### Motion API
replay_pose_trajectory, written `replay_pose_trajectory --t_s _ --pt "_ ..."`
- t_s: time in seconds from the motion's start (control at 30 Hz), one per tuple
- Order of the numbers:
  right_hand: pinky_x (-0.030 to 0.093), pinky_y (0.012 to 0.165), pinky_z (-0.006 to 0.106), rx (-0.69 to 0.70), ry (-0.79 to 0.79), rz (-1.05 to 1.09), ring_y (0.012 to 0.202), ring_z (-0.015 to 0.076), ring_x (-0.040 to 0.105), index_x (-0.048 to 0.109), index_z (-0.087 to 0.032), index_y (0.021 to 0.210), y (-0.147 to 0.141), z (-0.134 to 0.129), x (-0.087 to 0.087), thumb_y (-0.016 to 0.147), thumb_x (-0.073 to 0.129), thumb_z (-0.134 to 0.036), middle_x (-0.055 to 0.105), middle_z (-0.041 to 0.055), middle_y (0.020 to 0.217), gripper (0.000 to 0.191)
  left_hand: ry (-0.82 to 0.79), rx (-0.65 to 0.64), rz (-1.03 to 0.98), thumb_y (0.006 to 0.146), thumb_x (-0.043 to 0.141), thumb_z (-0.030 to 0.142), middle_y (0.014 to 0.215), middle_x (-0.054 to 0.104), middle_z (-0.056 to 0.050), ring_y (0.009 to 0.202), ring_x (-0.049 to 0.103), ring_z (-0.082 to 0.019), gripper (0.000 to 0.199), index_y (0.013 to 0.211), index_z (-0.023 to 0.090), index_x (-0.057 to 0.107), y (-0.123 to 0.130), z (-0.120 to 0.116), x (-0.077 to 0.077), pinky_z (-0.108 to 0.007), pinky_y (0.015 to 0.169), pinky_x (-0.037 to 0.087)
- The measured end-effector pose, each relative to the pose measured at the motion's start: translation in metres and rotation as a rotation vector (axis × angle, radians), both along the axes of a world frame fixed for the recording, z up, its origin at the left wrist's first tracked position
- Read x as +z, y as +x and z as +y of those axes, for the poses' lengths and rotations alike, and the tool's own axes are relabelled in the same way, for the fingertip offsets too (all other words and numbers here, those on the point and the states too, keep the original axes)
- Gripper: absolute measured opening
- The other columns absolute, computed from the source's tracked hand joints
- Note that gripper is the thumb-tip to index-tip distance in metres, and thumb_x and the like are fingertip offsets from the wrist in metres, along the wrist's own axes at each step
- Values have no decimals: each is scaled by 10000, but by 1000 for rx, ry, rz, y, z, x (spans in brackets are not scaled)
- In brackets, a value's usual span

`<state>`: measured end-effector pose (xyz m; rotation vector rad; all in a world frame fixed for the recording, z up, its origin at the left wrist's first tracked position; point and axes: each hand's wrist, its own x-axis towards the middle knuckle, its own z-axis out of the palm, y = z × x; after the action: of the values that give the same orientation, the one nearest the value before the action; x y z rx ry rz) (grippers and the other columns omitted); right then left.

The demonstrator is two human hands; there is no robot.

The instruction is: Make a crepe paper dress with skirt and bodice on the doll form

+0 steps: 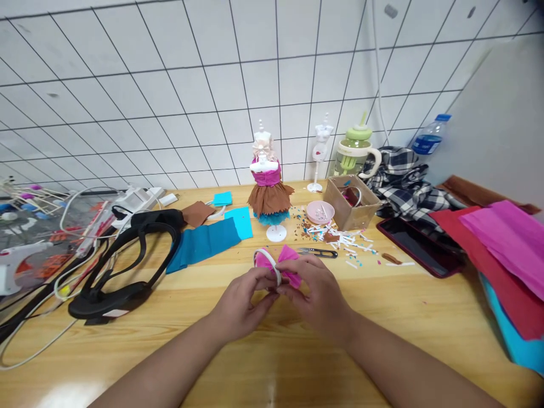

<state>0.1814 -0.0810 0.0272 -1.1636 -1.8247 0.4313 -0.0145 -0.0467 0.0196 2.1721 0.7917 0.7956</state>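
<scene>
Near the middle of the wooden table, my left hand (pixel 244 303) pinches a thin white band (pixel 268 258) that curves up above the fingers. My right hand (pixel 317 294) is closed on a bright pink piece of gathered fabric (pixel 289 255), its fingertips next to the left ones. More pink shows inside the loop of the band. The fingertips partly hide where band and fabric meet. Just behind the hands stands a small mannequin (pixel 264 164) in a pink top and brown and teal skirt. Black-handled snips (pixel 318 253) lie beyond my right hand.
Blue fabric (pixel 208 243) and a black head strap (pixel 123 294) lie left. Behind on the right are a pink dish (pixel 320 212), scraps (pixel 340 238), a box (pixel 352 207), a green-lidded cup (pixel 357 150) and a phone (pixel 419 246). Red fabric (pixel 488 255) lies far right.
</scene>
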Motion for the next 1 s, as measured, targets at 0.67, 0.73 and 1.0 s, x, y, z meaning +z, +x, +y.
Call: replay_pose_trajectory --t_s 0.67,0.73,1.0 --pt "481 732 313 36 42 113 814 188 599 507 -273 1285 -1 0 -7 836 687 -270 707 1 908 484 204 -175 184 902 514 188 1035 704 -65 944 646 -197 250 1141 215 583 -10 10 14 -310 829 492" --pt "487 748 318 69 35 132 815 188 613 458 -286 1318 -1 -1 -8 836 690 -271 720 -11 906 535 236 -179 179 898 539 201 1028 712 -59 952 654 -199 209 1099 223 596 -11 11 12 -312 836 489" --pt "444 878 367 108 65 114 887 200 621 405 -334 1354 3 0 -8 839 680 -199 739 -44 878 600 346 -201 130 899 546 152 985 729 -49 901 666 -185 181 1058 216 606 -11 16 7 -311 810 488"
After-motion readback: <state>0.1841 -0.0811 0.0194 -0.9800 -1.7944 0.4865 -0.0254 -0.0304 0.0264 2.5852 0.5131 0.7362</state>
